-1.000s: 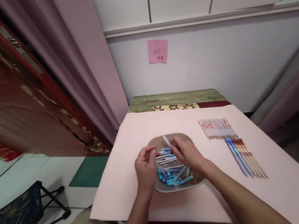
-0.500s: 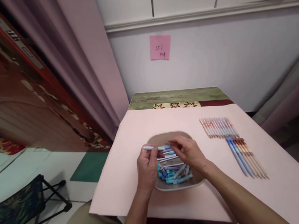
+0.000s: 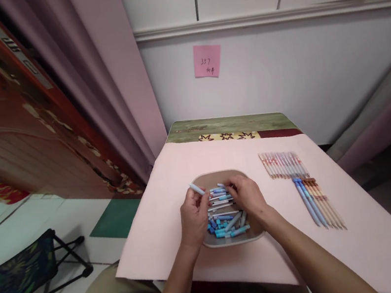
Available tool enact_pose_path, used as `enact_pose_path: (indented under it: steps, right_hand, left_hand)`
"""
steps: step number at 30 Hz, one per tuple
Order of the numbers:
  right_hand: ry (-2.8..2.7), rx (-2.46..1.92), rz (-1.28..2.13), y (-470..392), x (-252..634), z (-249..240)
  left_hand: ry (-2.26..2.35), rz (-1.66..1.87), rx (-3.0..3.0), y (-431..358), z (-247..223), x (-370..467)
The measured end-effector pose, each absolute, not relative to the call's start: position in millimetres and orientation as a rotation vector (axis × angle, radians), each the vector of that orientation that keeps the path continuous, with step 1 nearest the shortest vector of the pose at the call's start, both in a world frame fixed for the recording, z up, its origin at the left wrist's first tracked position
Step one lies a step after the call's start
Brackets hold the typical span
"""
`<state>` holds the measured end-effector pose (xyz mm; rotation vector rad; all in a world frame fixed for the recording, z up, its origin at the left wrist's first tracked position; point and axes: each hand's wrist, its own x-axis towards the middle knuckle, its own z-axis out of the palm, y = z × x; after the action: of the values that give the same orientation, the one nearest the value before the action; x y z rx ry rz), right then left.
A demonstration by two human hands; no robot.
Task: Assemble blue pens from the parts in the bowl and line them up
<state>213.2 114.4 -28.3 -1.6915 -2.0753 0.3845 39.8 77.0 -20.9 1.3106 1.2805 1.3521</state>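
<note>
A beige bin point(image 3: 230, 243) stands near the front of the pink-covered table, holding several blue, teal and white pen parts. My left hand point(image 3: 193, 217) is at the bin's left rim, its fingers closed on a light blue pen barrel point(image 3: 196, 189) that points up and to the left. Over the right side of the bin, my right hand point(image 3: 247, 195) has its fingertips pressed together among the parts; what they grip, if anything, is too small to make out.
Right of the bin lie a row of slim pens point(image 3: 284, 164) and, nearer, blue pens point(image 3: 310, 202) beside brown-topped ones point(image 3: 326, 204). A pink note point(image 3: 207, 61) is on the wall. A folding stool point(image 3: 17, 271) stands at the left.
The light blue barrel in my left hand has tilted from nearly level to slanting. My right hand has moved slightly down into the bin. The whole view has shifted a little.
</note>
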Motion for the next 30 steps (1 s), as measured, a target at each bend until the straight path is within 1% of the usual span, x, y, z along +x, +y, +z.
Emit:
enact_pose_path:
  steps: [4, 7, 12, 17, 23, 30]
  right_hand:
    - [-2.238, -1.702, 0.305, 112.0, 209.4, -16.3]
    - [-2.289, -1.685, 0.255, 107.8, 212.2, 1.7]
    - [-2.427, -1.857, 0.208, 93.3, 225.5, 26.0]
    - [-2.697, -1.797, 0.255, 82.1, 224.0, 11.3]
    - [-2.838, -1.715, 0.286, 80.8, 199.9, -4.7]
    - [-2.866, -1.700, 0.296, 83.1, 203.4, 1.8]
  left_hand:
    - [1.224, 1.370, 1.248, 81.0, -14.6, 41.8]
    - [1.192, 1.475, 1.100, 80.8, 0.5, 40.4]
    - [1.159, 1.564, 0.828, 58.1, 18.0, 28.7]
    - [1.245, 1.724, 0.650, 34.0, 4.8, 21.4]
    - [1.235, 1.654, 0.695, 27.4, 3.8, 26.5]
    - [1.237, 1.647, 0.702, 27.3, 3.1, 24.1]
